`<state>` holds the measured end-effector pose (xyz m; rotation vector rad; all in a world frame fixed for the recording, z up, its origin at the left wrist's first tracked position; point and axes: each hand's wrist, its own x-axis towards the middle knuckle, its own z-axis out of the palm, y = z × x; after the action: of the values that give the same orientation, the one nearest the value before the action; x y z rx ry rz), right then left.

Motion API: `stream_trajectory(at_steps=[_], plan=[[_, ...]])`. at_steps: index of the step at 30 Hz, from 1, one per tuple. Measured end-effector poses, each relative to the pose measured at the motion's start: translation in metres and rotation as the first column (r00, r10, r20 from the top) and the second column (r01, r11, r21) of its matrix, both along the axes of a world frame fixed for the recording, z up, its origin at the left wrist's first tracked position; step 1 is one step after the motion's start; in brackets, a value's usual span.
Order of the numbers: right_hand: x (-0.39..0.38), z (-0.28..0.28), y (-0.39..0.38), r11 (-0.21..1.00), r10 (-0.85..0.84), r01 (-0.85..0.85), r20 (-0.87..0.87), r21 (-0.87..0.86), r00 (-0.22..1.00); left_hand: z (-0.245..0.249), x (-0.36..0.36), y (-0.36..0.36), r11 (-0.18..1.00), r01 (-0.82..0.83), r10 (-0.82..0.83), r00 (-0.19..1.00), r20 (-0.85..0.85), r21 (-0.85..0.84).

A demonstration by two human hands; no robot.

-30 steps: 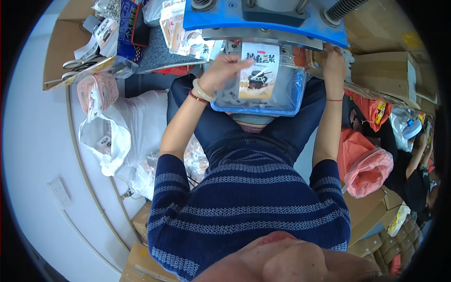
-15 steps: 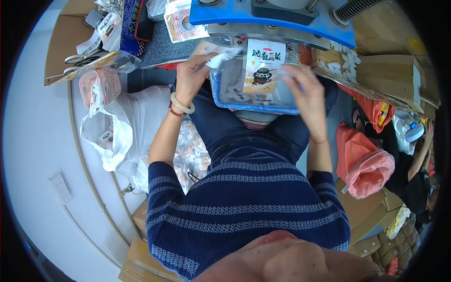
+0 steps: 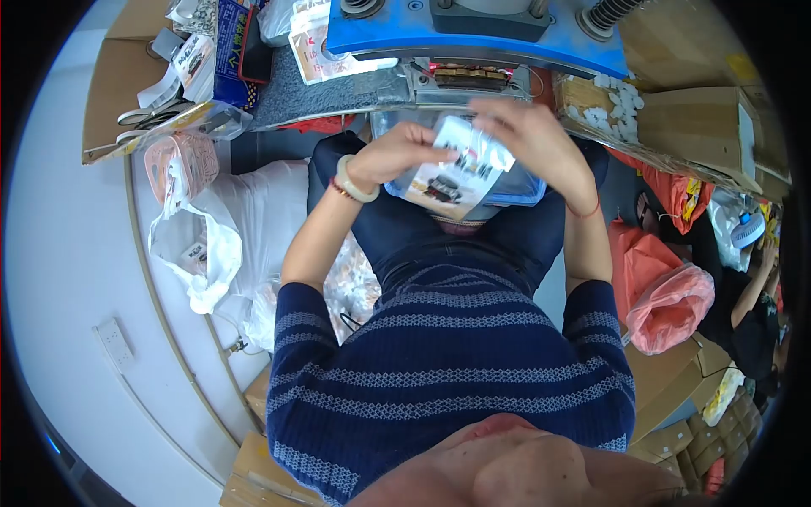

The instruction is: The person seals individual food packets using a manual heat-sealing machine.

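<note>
A printed pouch (image 3: 443,190), white with dark lettering and a picture of a dark pot, is tilted over my lap. My left hand (image 3: 397,156) is closed on its left edge, thumb lying across the front. At the pouch's top right is my right hand (image 3: 532,144), its fingers reaching over the upper edge and smeared by motion; I cannot tell whether they grip it. Behind the pouch, a blue-rimmed clear bin (image 3: 528,193) sits between my knees, mostly covered. Just beyond my hands is the metal bed (image 3: 473,78) of a press.
The blue press plate (image 3: 473,51) with springs hangs over the bed. Printed packets (image 3: 325,63) lie on the grey mat at left. A cardboard box (image 3: 701,127) stands right, near white scraps (image 3: 612,106). Red bags (image 3: 672,308) and another person's arm (image 3: 752,296) are far right.
The pouch has come away from the press toward my lap and tilted. My left hand has moved right onto it; the crumpled white piece it held is out of sight. My right hand moved left.
</note>
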<state>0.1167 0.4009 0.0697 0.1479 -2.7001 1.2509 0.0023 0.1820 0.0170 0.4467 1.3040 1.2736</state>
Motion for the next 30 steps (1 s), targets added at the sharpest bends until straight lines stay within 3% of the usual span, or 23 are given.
stream_trajectory(at_steps=[2, 3, 5, 7, 8, 9, 11, 12, 14, 15, 16, 17, 18, 20, 21, 23, 24, 26, 28, 29, 30], plan=[[-0.002, 0.005, 0.012, 0.926, -0.31, 0.303, -0.005, 0.226, 0.951, -0.017, -0.001, 0.021, 0.969, -0.235, 0.204, 0.937, 0.284, 0.077], [0.001, 0.0, 0.022, 0.822, -0.396, 0.381, -0.057, 0.424, 0.917, -0.02, -0.005, 0.028, 0.949, -0.294, 0.244, 0.913, 0.327, 0.113], [0.013, -0.007, 0.051, 0.718, -0.531, 0.455, -0.009, 0.526, 0.847, -0.022, -0.018, 0.041, 0.93, -0.362, 0.309, 0.866, 0.393, 0.069], [0.013, -0.027, 0.088, 0.544, -0.608, 0.542, -0.144, 0.64, 0.781, -0.021, -0.021, 0.047, 0.918, -0.388, 0.332, 0.861, 0.385, 0.076], [0.008, -0.031, 0.097, 0.464, -0.668, 0.634, -0.226, 0.618, 0.709, -0.022, -0.02, 0.047, 0.913, -0.4, 0.342, 0.859, 0.381, 0.082], [0.007, -0.046, 0.11, 0.466, -0.669, 0.635, -0.225, 0.616, 0.709, -0.021, -0.019, 0.045, 0.907, -0.412, 0.353, 0.856, 0.378, 0.086], [0.005, -0.073, 0.13, 0.455, -0.508, 0.59, -0.349, 0.667, 0.787, -0.018, -0.016, 0.041, 0.914, -0.4, 0.362, 0.877, 0.314, 0.064], [0.003, -0.076, 0.137, 0.459, -0.495, 0.585, -0.355, 0.669, 0.793, -0.021, -0.022, 0.032, 0.942, -0.337, 0.334, 0.933, 0.136, 0.001], [0.006, -0.077, 0.13, 0.551, -0.583, 0.58, -0.22, 0.6, 0.782, -0.007, -0.048, 0.01, 0.943, -0.331, 0.315, 0.918, -0.241, -0.029], [0.006, -0.076, 0.124, 0.562, -0.584, 0.575, -0.208, 0.595, 0.785, -0.025, -0.065, -0.002, 0.849, -0.51, 0.516, 0.748, -0.417, 0.137], [0.004, -0.07, 0.119, 0.558, -0.62, 0.605, -0.199, 0.568, 0.759, -0.025, -0.076, -0.007, 0.81, -0.548, 0.519, 0.5, -0.694, 0.211], [0.003, -0.066, 0.117, 0.547, -0.656, 0.64, -0.199, 0.54, 0.728, -0.023, -0.089, -0.01, 0.78, -0.547, 0.462, 0.173, -0.869, 0.306], [0.005, -0.065, 0.116, 0.545, -0.656, 0.643, -0.203, 0.538, 0.727, -0.03, -0.101, -0.016, 0.902, -0.331, 0.237, -0.158, -0.959, 0.278], [0.01, -0.061, 0.114, 0.433, -0.732, 0.719, -0.253, 0.543, 0.632, -0.057, -0.08, -0.031, 0.962, -0.244, 0.082, -0.18, -0.98, 0.126], [0.012, -0.058, 0.113, 0.433, -0.735, 0.724, -0.254, 0.537, 0.628, -0.064, -0.066, -0.039, 0.979, -0.195, 0.013, -0.204, -0.979, 0.053], [0.018, -0.049, 0.11, 0.383, -0.813, 0.777, -0.217, 0.499, 0.54, -0.065, -0.05, -0.056, 0.988, -0.149, 0.01, -0.221, -0.975, 0.044], [0.022, -0.05, 0.11, 0.384, -0.814, 0.772, -0.21, 0.506, 0.542, -0.071, -0.049, -0.06, 0.954, -0.224, 0.139, -0.254, -0.957, 0.198], [0.027, -0.046, 0.11, 0.57, -0.665, 0.756, -0.359, 0.322, 0.655, -0.059, -0.048, -0.058, 0.932, -0.244, 0.201, -0.273, -0.941, 0.269], [0.035, -0.034, 0.095, 0.634, -0.659, 0.74, -0.345, 0.225, 0.669, -0.056, -0.056, -0.052, 0.91, -0.264, 0.252, -0.263, -0.931, 0.321], [0.039, -0.028, 0.082, 0.684, -0.659, 0.72, -0.323, 0.119, 0.679, -0.054, -0.059, -0.047, 0.874, -0.348, 0.246, -0.281, -0.928, 0.337], [0.041, -0.022, 0.069, 0.689, -0.654, 0.715, -0.323, 0.119, 0.684, -0.054, -0.062, -0.044, 0.833, -0.432, 0.233, -0.294, -0.927, 0.346]])
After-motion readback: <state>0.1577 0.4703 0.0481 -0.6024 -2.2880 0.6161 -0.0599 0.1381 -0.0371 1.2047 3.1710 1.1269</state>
